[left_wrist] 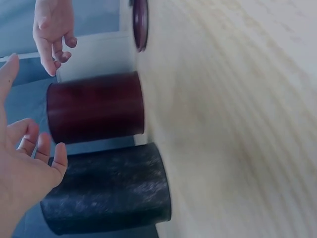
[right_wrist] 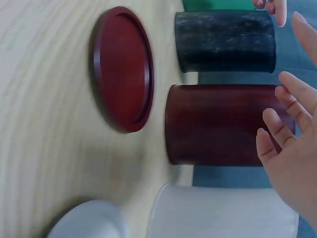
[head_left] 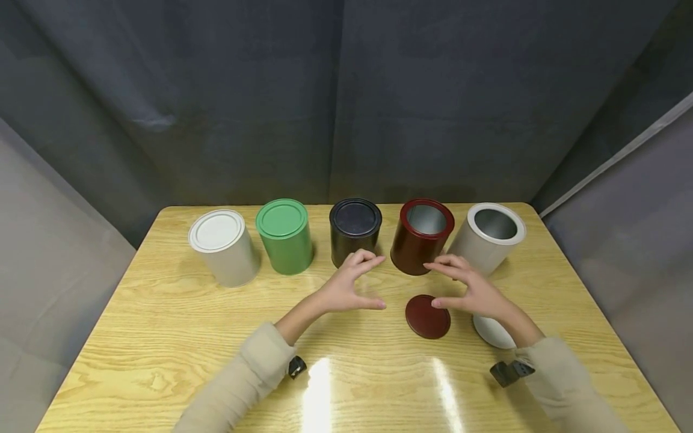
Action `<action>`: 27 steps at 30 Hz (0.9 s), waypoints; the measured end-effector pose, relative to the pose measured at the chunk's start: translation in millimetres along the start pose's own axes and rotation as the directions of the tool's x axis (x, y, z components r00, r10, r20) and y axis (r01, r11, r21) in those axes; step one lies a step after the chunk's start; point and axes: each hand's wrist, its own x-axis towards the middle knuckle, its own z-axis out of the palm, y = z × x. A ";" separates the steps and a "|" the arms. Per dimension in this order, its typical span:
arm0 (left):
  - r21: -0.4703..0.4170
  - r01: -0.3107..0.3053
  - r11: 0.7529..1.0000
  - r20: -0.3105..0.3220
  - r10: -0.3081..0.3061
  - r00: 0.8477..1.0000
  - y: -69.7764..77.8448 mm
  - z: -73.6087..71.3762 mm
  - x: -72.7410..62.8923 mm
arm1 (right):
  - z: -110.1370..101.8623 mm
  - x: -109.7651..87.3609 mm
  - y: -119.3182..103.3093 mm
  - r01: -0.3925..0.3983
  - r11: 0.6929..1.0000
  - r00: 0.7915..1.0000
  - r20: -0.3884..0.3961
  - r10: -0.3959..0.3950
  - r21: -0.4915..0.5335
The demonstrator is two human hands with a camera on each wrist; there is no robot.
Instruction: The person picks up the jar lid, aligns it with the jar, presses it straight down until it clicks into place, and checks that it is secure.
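My left hand (head_left: 346, 287) hovers in front of the black can (head_left: 355, 218), thumb and fingers spread apart with nothing between them. The black can has its lid on, and the fingers hide part of its lower side. Facing it, my right hand (head_left: 476, 293) is held out in the same way near the open dark red can (head_left: 414, 248), also holding nothing. A dark red round lid (head_left: 421, 317) lies on the table in front of that can, partly behind the right thumb in the head view. In the right wrist view the red can (right_wrist: 218, 124) stands behind the fingers.
An uncovered white can (head_left: 476, 249) stands at the right of the row, its white lid (head_left: 494, 332) lying partly under the right wrist. To the left stand a lidded green can (head_left: 290, 248) and a lidded white can (head_left: 231, 260). Dark curtains (head_left: 243, 102) hang behind the wooden table (head_left: 162, 337).
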 end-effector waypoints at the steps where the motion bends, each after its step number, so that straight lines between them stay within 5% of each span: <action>1: 0.004 0.001 1.000 0.009 -0.001 1.000 -0.8 2.7 0.1 | 1.0 -2.0 1.7 -0.006 1.000 1.000 0.005 0.006 -0.003; 17: 0.046 0.023 0.999 0.170 -0.031 0.985 -13.2 43.6 6.9 | 21.4 -30.8 38.6 -0.058 0.998 0.988 0.144 0.052 0.035; 27: 0.112 0.031 0.993 0.264 -0.060 0.963 -16.7 55.8 12.6 | 23.6 -40.1 47.1 -0.083 0.996 0.980 0.181 0.078 0.019</action>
